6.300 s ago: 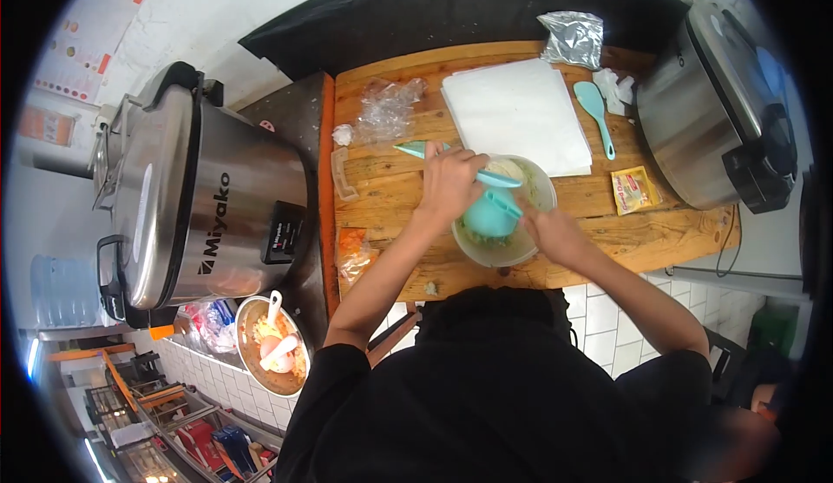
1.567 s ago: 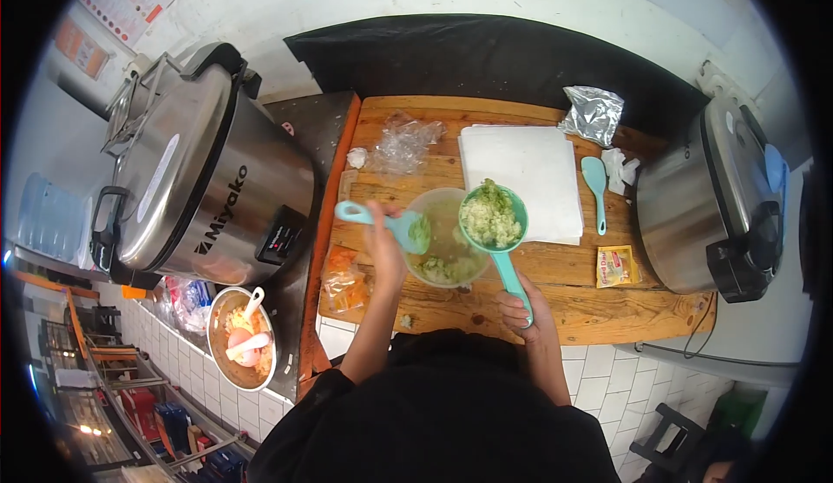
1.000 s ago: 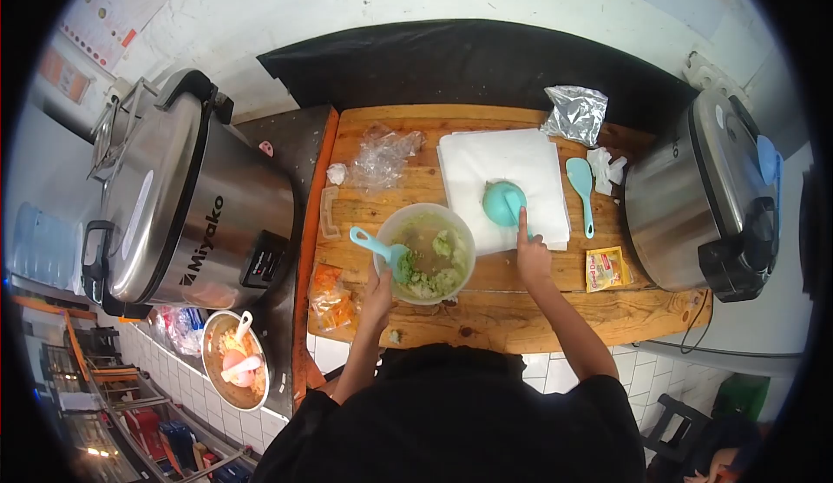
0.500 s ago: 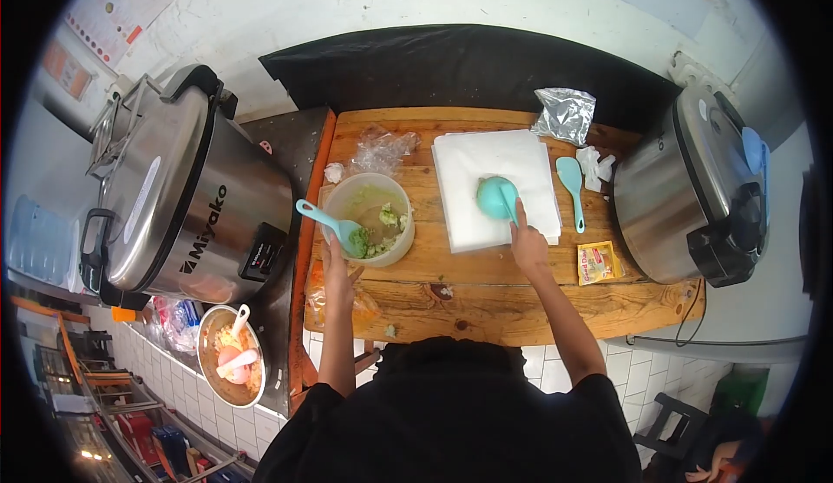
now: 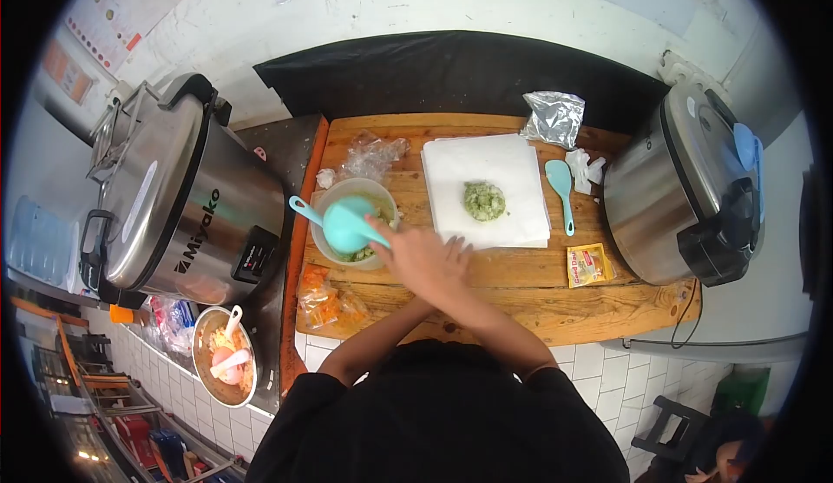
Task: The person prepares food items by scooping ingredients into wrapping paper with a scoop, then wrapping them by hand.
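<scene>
My right hand is closed on the handle of a turquoise ladle, whose bowl is over the round plastic tub at the left of the table. Green food lies in the tub, and a turquoise spoon leans on its rim. A round patty of green and white food rests on the stack of white paper. My left hand is near the paper's lower edge, its fingers apart and its forearm crossed under the right one. Part of it is hidden behind my right hand.
Rice cookers stand at both sides. Right of the paper lie a turquoise paddle, a yellow sachet and a silver bag. A pan of food is at lower left. Part of a person shows at lower right.
My right hand has carried the ladle left from the paper to the tub, uncovering the green patty. My left hand has moved from the tub's side to the paper's lower edge.
</scene>
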A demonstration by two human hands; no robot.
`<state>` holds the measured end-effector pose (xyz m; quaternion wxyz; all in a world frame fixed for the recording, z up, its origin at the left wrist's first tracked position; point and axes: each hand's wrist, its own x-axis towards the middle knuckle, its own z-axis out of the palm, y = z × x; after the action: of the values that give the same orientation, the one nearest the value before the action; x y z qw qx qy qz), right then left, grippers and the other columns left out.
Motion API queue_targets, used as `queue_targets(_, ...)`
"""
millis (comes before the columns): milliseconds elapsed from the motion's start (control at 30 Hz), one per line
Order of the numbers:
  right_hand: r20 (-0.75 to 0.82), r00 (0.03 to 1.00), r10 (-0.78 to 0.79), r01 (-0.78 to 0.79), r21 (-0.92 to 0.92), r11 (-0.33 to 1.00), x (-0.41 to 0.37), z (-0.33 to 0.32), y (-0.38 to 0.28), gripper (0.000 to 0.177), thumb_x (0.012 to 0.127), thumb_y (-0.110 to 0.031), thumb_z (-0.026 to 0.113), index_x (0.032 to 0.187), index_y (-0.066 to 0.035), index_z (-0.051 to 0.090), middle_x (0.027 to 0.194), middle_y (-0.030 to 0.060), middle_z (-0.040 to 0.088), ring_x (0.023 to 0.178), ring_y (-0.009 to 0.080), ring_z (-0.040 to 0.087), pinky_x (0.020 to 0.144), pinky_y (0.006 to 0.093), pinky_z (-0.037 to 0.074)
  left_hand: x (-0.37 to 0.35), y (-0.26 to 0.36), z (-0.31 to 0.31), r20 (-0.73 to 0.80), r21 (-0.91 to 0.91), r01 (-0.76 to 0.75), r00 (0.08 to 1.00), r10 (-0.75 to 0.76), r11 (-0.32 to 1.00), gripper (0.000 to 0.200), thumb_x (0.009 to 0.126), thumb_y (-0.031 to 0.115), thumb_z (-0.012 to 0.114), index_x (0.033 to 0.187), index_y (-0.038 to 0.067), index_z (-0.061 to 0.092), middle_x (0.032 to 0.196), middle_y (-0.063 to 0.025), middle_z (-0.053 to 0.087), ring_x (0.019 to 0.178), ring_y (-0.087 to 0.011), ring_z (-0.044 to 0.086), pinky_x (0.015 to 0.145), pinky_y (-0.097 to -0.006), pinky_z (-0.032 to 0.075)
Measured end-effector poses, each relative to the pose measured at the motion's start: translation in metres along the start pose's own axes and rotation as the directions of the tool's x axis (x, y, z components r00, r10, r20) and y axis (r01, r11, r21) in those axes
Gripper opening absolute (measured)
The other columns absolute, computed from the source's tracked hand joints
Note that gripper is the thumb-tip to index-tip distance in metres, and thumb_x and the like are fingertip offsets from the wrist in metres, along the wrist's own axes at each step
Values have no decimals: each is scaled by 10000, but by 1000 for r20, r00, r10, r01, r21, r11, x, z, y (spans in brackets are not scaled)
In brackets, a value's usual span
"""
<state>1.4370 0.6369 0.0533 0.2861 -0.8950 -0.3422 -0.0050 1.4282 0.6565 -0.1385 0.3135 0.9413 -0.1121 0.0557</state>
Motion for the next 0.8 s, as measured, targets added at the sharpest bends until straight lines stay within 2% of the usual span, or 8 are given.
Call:
queue_targets(33,38,999,-31,32,-34,999,1,2,-4,447,833,-294,533,1258,-198,434,926,178,595,744,294,600,636,366,494,8,3,-4,38,496,-91,996,83,863,488,828,296,509,1243,64,400,1281,-159,366,1224,-255,311,972,-377,312)
queue_targets(100,-99,992,-79,91,125,988,0,3,6,433,841,-298,521,1249,-175,444,952,182,585,782,295,595,653,364,496,18,-13,10,120,509,-63,993,2,858,506,829,325,489,1238,42,393,1320,-161,319,1262,-260,248,1013,-380,267)
queue_targets(167,-291,956,-36,117,268,956,-2,7,31,414,849,-300,510,1220,-121,470,973,188,576,837,284,586,695,361,493,20,-62,64,-238,-733,-96,963,-122,673,473,833,323,488,1201,32,421,1263,-174,396,1212,-263,345,996,-398,290)
queue_targets(200,-348,937,29,71,269,961,-4,10,53,409,848,-298,511,1199,-90,487,968,189,578,854,272,583,721,359,488,20,-49,46,-237,-735,-91,963,-128,672,473,833,323,488,1201,32,421,1263,-174,396,1212,-263,345,996,-398,290)
queue_targets(233,-231,953,197,-99,376,921,-10,11,75,389,834,-264,535,1163,-59,507,973,189,578,872,272,576,751,358,475,22,-26,9,-95,-123,-47,995,35,991,394,810,250,497,1126,15,466,1134,-156,487,1072,-262,463,912,-374,374)
queue_targets(267,-97,931,351,-272,455,848,-17,13,101,370,819,-230,558,1127,-28,527,977,188,578,891,273,569,780,357,461,25,-15,-15,125,543,-123,990,64,831,318,788,177,506,1050,-2,511,1006,-139,578,933,-261,581,827,-349,457)
queue_targets(400,-103,964,245,-253,-81,964,-63,33,189,272,733,-102,604,999,-43,597,1003,152,576,934,293,535,806,416,428,30,-41,-6,-70,609,-361,863,501,706,234,712,90,508,931,11,524,875,-88,576,762,-215,594,701,-310,486)
queue_targets(800,-124,991,-53,24,-223,975,-69,39,230,100,648,3,538,682,-39,622,755,81,608,886,239,508,840,372,358,26,-24,-41,-98,466,-251,939,331,849,99,691,78,531,778,91,486,739,-53,512,718,-200,560,678,-283,464)
